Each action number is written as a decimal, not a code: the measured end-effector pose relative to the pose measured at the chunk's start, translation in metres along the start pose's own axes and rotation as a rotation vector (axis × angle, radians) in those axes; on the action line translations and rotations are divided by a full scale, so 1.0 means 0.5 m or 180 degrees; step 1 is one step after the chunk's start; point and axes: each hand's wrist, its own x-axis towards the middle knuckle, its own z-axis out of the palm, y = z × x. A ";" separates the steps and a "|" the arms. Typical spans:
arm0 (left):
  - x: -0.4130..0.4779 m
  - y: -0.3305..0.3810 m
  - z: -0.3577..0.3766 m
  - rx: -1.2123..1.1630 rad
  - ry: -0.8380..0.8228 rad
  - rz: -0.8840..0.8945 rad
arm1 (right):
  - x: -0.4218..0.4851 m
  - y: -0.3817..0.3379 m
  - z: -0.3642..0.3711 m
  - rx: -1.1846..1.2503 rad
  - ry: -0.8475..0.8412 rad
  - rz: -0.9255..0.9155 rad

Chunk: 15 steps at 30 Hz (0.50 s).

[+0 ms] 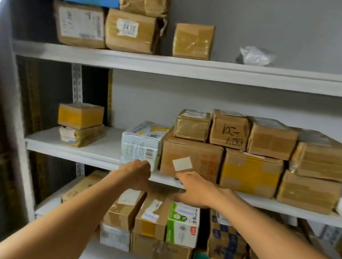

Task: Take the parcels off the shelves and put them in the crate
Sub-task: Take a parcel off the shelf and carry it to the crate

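Head view, both bare arms extended to the white metal middle shelf (68,149). Left hand (136,174): back of hand toward the camera, fingers curled under, knuckles against the lower front edge of the white-and-blue printed carton (140,144); cannot tell whether it grips the carton or only touches it. Right hand (195,188): spread, fingers reaching forward with tips at the shelf lip just under the brown cardboard box with a blank white label (191,155), thumb dropped below the lip; it holds nothing. Carton and labelled box stand side by side, touching, at the shelf's front edge. To the right of them sits a brown box with broad yellow tape (251,173), with four smaller taped brown parcels stacked on top of this row. Far left on the same shelf: a small yellow-banded box (80,115) on a flat wrapped packet. White upper shelf (197,68): five parcels at left, a crumpled white bag (254,56) at right. Lower shelf: tightly packed parcels, among them a green-and-white carton (182,227).
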 end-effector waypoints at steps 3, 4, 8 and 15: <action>0.006 -0.079 -0.013 -0.0023 0.0056 -0.0165 | 0.051 -0.050 -0.004 -0.0086 -0.0134 -0.0031; 0.008 -0.108 -0.019 -0.0035 0.0095 -0.0234 | 0.066 -0.064 -0.009 -0.0121 -0.0149 -0.0042; 0.017 -0.201 -0.041 -0.0053 0.0270 -0.0502 | 0.113 -0.098 -0.037 -0.0035 0.0003 -0.0008; 0.063 -0.234 -0.080 -0.0216 0.0319 -0.0537 | 0.174 -0.126 -0.064 -0.0041 0.0345 -0.0012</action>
